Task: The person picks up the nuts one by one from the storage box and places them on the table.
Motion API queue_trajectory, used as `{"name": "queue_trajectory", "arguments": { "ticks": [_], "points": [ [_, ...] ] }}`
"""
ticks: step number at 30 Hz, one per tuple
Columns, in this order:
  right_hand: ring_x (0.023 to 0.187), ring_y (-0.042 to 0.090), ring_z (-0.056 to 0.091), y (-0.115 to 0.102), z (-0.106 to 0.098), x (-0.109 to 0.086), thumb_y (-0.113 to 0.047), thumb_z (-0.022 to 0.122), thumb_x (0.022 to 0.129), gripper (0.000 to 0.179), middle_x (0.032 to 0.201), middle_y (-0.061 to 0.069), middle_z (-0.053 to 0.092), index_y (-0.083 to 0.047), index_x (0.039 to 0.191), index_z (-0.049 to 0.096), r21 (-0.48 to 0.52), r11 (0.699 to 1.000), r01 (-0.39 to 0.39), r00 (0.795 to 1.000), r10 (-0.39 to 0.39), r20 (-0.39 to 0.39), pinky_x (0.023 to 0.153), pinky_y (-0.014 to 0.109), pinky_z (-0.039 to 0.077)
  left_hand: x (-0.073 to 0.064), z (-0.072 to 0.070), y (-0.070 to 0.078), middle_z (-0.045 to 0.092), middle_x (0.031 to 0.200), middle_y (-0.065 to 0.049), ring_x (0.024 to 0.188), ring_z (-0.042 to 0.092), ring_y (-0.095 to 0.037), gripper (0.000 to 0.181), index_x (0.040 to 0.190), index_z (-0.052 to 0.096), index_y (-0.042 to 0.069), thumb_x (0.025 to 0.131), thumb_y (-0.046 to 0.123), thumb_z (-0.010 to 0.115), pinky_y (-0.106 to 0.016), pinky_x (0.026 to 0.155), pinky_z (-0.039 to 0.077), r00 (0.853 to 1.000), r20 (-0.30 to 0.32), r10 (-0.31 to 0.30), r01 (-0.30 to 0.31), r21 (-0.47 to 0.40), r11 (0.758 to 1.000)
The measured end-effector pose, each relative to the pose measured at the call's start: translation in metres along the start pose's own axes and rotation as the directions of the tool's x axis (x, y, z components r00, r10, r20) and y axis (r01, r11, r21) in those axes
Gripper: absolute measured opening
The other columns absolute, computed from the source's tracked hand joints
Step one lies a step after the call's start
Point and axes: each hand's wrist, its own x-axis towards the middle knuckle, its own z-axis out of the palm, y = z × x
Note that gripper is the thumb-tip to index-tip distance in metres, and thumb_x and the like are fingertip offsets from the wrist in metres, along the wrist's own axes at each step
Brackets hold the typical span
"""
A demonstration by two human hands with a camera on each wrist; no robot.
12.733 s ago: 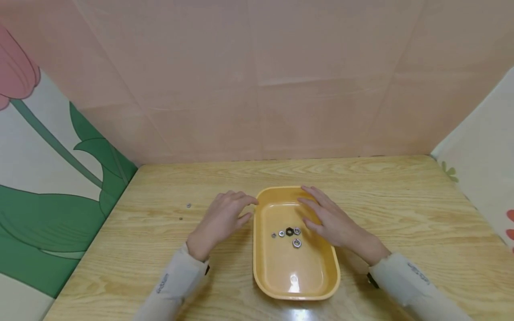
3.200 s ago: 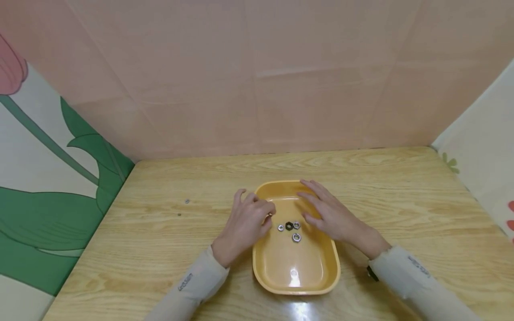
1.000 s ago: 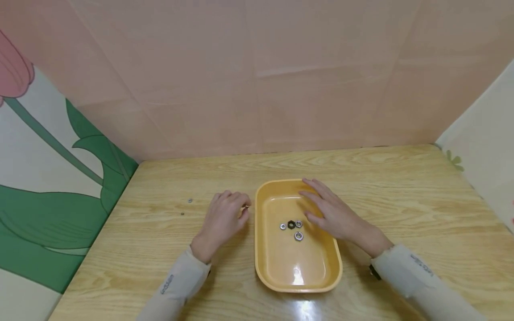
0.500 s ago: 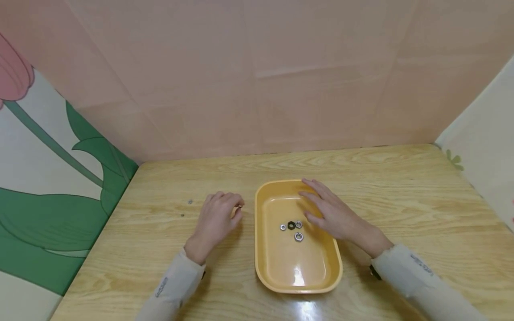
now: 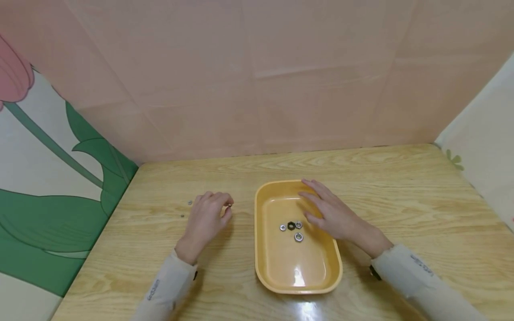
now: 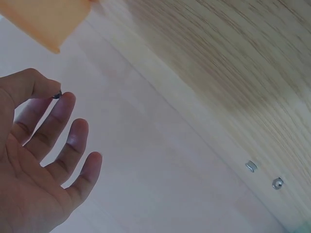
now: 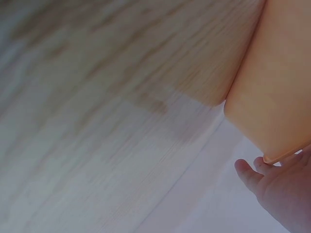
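Left of the tray, my left hand (image 5: 205,218) pinches a small metal nut (image 6: 57,94) between thumb and forefinger, held above the table. Its other fingers are loosely bent, and fingertips hide most of the nut. A yellow plastic tray (image 5: 297,287) holds several hex nuts: a small silver nut (image 5: 283,228), a black nut (image 5: 291,226) beside a silver nut (image 5: 299,225), and a larger silver nut (image 5: 299,237) nearer me. My right hand (image 5: 331,216) lies across the tray's right rim, fingers spread and relaxed, holding nothing.
Two more small nuts lie on the wooden table (image 5: 381,187) beyond my left hand: a silver nut (image 5: 190,202) and a tinier nut (image 5: 182,216). A pink cloth wall (image 5: 257,89) stands behind the table, with a flower-patterned cloth (image 5: 48,169) at the left side.
The smallest nut lay in the tray at first; my left hand reached in, pinched it and has carried it out leftward, moving further left over the last second. My right hand stays put.
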Motion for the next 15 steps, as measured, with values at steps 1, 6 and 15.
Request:
{"name": "queue_trajectory", "arguments": {
  "ticks": [1,6,15],
  "points": [
    [0.147,0.046,0.023,0.000,0.000,0.000,-0.018,0.064,0.093,0.050,0.160,0.018,0.030,0.000,0.138,0.053,0.001,1.000,-0.001,1.000,0.001,0.002,0.118,0.062,0.023,0.000,0.000,-0.001,0.074,0.086,0.001,0.076,0.060,-0.018,0.012,0.090,0.073,0.013,0.081,0.006,0.076,-0.039,0.074,0.049,1.000,-0.007,0.003,-0.003,0.004,1.000],
    [0.148,0.046,0.022,0.000,0.000,0.000,-0.017,0.064,0.094,0.049,0.160,0.018,0.029,0.000,0.138,0.053,0.002,1.000,-0.005,1.000,0.005,0.004,0.117,0.062,0.023,-0.001,0.001,-0.005,0.073,0.082,0.001,0.072,0.058,-0.017,0.012,0.088,0.072,0.013,0.080,0.005,0.077,-0.039,0.072,0.049,0.999,-0.030,0.013,-0.013,0.009,1.000],
    [0.148,0.046,0.022,-0.001,-0.001,0.000,-0.017,0.064,0.094,0.050,0.160,0.018,0.029,0.000,0.139,0.052,0.010,1.000,-0.007,1.000,0.007,0.008,0.117,0.063,0.023,-0.004,0.000,-0.011,0.075,0.083,-0.002,0.075,0.062,-0.021,0.011,0.087,0.072,0.010,0.079,0.005,0.077,-0.044,0.076,0.051,0.999,-0.037,0.003,-0.002,0.008,1.000]
  ]
}}
